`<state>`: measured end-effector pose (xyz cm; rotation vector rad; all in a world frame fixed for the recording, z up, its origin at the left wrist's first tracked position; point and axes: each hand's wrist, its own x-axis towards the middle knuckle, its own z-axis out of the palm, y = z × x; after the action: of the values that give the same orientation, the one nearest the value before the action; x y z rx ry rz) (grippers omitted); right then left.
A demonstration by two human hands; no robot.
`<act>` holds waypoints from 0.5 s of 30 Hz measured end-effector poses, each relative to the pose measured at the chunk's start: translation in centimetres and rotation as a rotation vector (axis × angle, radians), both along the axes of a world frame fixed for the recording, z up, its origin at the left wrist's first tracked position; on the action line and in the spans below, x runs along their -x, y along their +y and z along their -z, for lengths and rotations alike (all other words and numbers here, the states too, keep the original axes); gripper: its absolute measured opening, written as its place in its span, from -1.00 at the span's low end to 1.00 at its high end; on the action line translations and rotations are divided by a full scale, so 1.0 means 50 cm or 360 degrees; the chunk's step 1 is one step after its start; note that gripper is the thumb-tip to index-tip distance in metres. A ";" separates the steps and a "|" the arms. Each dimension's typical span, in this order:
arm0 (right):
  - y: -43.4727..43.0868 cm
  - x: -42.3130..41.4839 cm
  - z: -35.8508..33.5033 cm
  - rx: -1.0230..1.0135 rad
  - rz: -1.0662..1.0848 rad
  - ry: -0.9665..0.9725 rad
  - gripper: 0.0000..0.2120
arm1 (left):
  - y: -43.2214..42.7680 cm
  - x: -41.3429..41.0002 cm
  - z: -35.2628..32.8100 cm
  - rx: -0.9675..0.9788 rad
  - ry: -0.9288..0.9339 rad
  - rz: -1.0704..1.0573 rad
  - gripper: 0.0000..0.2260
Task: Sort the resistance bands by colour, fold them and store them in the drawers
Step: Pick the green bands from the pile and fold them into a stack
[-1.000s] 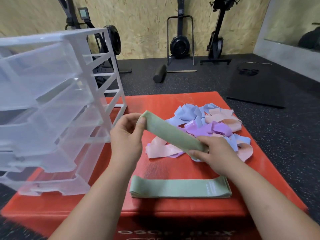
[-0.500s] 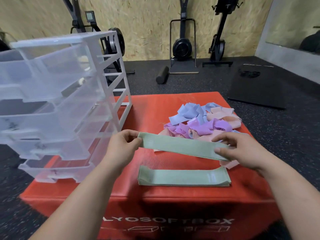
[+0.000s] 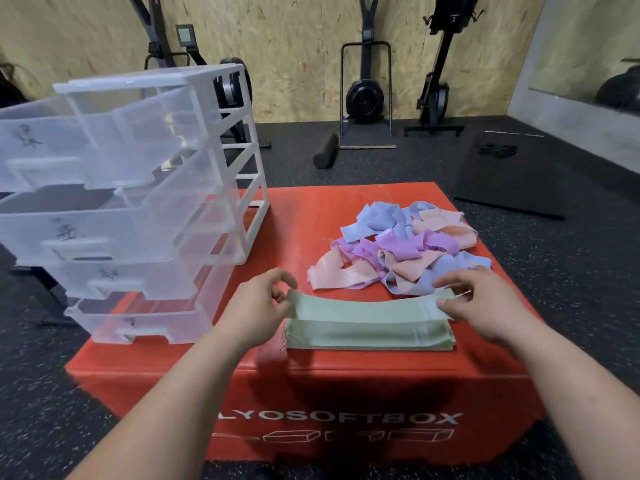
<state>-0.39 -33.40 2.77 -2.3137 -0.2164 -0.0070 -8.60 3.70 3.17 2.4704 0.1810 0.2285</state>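
on the red box (image 3: pixel 311 216): a green band (image 3: pixel 367 304) is held out flat, right over a stack of green bands (image 3: pixel 367 337) laid near the front edge.
left hand (image 3: pixel 256 306): the band's left end is pinched between thumb and curled fingertips.
right hand (image 3: pixel 481 303): the right end is gripped between thumb and forefinger, with the other fingers spread loosely above it.
held band: it is drawn across the stack's far edge, but whether the two are touching cannot be told.
mixed pile (image 3: pixel 398 251): blue, purple and pink bands are heaped together just behind the hands, toward the right rear of the box.
drawer unit (image 3: pixel 138 202): clear plastic, stood on the box's left side, with four drawers pulled forward.
floor: a black foam roller (image 3: pixel 325 154) and a dark mat (image 3: pixel 512 181) are seen beyond the box.
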 end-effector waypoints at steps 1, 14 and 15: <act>0.004 0.006 -0.001 0.0067 0.0002 -0.0021 -0.69 | 0.000 0.003 0.002 -0.0060 -0.0005 0.0016 -0.81; 0.024 0.012 0.052 0.0738 -0.0088 -0.0142 -0.73 | -0.010 0.009 0.039 -0.0633 0.0103 0.0130 -0.76; 0.024 0.011 0.056 0.0821 -0.0098 -0.0130 -0.72 | -0.011 0.008 0.043 -0.0684 0.0111 0.0153 -0.76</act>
<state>-0.93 -32.23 -0.05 -2.8215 -0.3654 -0.0165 -8.99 3.15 1.02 2.9078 0.0443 0.1513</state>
